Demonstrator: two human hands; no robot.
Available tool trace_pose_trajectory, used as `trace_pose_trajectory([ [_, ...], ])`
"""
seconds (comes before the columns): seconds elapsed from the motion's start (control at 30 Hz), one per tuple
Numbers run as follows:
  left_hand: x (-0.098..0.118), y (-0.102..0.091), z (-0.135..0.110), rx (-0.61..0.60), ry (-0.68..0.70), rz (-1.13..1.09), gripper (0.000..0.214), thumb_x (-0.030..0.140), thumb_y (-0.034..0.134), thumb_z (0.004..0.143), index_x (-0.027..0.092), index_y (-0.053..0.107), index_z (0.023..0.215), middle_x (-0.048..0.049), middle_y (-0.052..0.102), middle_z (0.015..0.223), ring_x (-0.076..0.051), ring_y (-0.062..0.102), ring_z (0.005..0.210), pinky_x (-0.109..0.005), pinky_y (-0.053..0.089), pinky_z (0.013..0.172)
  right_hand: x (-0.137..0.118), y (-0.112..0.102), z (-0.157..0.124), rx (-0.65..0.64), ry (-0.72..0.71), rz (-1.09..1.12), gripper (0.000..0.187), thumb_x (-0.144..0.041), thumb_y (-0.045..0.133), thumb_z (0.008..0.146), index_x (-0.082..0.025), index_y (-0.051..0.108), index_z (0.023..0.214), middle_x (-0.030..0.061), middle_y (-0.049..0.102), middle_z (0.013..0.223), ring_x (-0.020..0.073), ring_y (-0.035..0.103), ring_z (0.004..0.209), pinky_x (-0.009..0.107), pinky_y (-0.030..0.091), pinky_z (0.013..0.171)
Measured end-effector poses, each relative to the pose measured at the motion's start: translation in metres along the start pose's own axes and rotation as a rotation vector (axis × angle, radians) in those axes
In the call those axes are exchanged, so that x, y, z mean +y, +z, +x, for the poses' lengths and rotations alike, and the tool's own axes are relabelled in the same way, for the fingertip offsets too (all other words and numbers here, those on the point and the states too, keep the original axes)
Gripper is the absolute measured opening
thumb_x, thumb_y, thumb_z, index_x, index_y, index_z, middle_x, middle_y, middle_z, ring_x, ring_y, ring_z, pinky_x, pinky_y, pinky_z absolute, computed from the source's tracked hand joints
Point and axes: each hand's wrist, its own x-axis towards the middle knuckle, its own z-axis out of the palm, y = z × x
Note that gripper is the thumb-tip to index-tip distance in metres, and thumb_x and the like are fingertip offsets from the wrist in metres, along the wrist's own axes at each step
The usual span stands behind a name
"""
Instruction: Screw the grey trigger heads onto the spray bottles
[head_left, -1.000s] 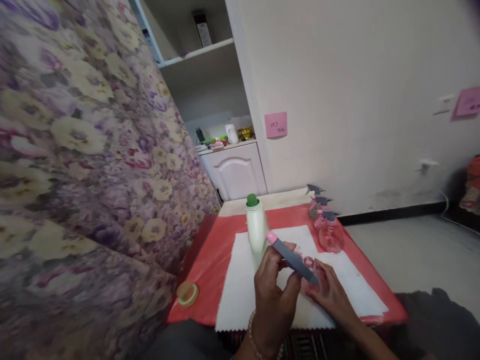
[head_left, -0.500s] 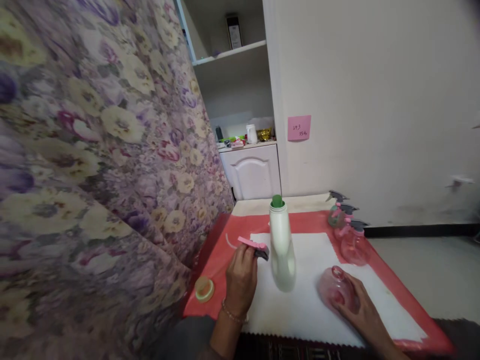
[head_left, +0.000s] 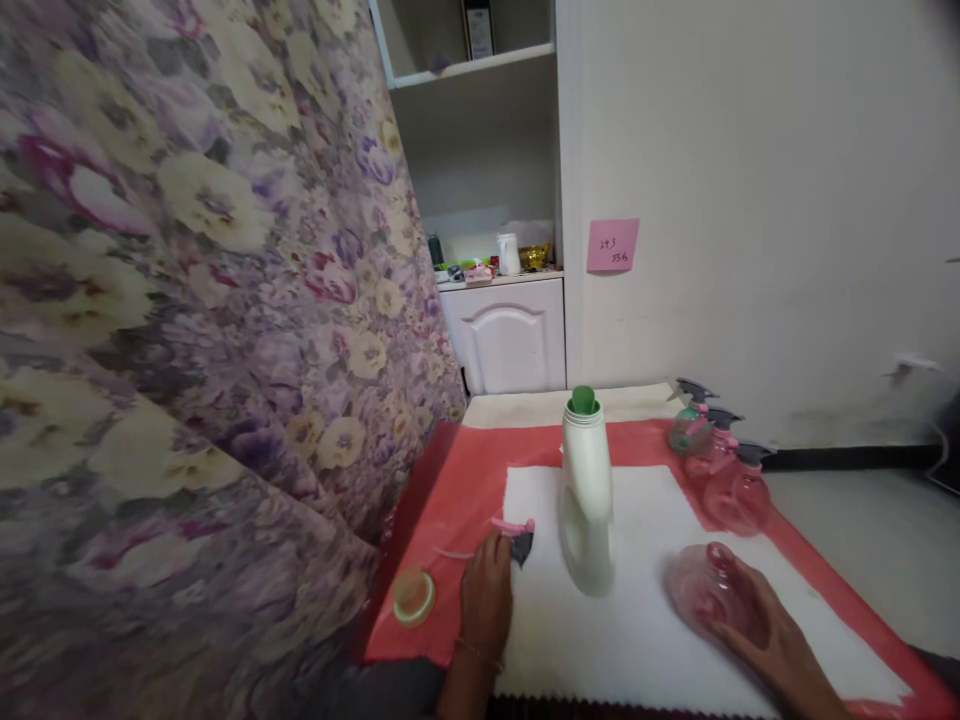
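Observation:
My left hand (head_left: 487, 590) has its fingers closed on a pink and dark grey trigger spray head (head_left: 520, 540), low over the left edge of the white sheet. The spray head's thin tube (head_left: 454, 553) points out to the left. Around the side of a see-through pink round bottle (head_left: 705, 590) wraps my right hand (head_left: 772, 630); the bottle stands on the sheet, its neck uncovered. Between my hands a tall pale green jug (head_left: 589, 510) stands upright with its mouth open and a green spout inside. A round cap (head_left: 413, 597) lies left of my left hand.
Several spray bottles with dark trigger heads, including a pink one (head_left: 739, 500), line the table's right edge. A red cloth (head_left: 480, 445) and a white sheet (head_left: 637, 640) cover the table. A floral curtain (head_left: 225, 350) hangs at the left; a cabinet (head_left: 506, 335) stands behind.
My left hand has lowered with the spray head toward the tabletop, and the spray head has turned. My right hand stays on the pink bottle. The whole view has shifted slightly.

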Motion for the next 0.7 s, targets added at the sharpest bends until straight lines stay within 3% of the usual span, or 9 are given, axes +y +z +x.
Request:
trace_pose_trajectory([
  [0.17, 0.000, 0.020, -0.011, -0.024, -0.007, -0.011, 0.037, 0.000, 0.043, 0.085, 0.017, 0.057, 0.113, -0.0057, 0.066, 0.107, -0.019, 0.062, 0.098, -0.029, 0.050, 0.081, -0.010, -0.001, 0.000, 0.040, 0.023, 0.005, 0.072, -0.055, 0.064, 0.072, -0.025, 0.043, 0.135, 0.0100, 0.051, 0.140, 0.0353, 0.048, 0.129, 0.047, 0.038, 0.111],
  [0.37, -0.001, 0.032, -0.020, -0.045, 0.028, -0.053, 0.035, 0.000, 0.044, 0.085, 0.017, 0.058, 0.113, -0.0052, 0.066, 0.103, -0.019, 0.062, 0.090, -0.033, 0.051, 0.082, -0.003, -0.007, 0.000, -0.052, 0.079, -0.045, 0.079, -0.052, 0.069, 0.070, -0.025, 0.040, 0.139, 0.0116, 0.046, 0.147, 0.0363, 0.043, 0.135, 0.047, 0.036, 0.113],
  [0.5, -0.006, 0.039, -0.017, -0.045, 0.113, -0.114, 0.044, -0.002, 0.042, 0.084, 0.019, 0.055, 0.120, -0.0062, 0.065, 0.116, -0.020, 0.059, 0.106, -0.036, 0.049, 0.093, 0.004, -0.005, 0.000, -0.064, 0.109, -0.042, 0.087, -0.054, 0.068, 0.071, -0.024, 0.030, 0.143, 0.0149, 0.039, 0.150, 0.0360, 0.038, 0.137, 0.050, 0.030, 0.116],
  [0.7, -0.014, 0.047, -0.011, -0.051, 0.174, -0.175, 0.051, -0.004, 0.037, 0.082, 0.021, 0.053, 0.123, -0.0059, 0.064, 0.122, -0.019, 0.058, 0.115, -0.038, 0.047, 0.099, 0.003, -0.002, 0.001, -0.057, 0.133, 0.026, 0.084, -0.055, 0.070, 0.070, -0.024, 0.034, 0.139, 0.0159, 0.042, 0.148, 0.0355, 0.041, 0.135, 0.050, 0.034, 0.113],
])
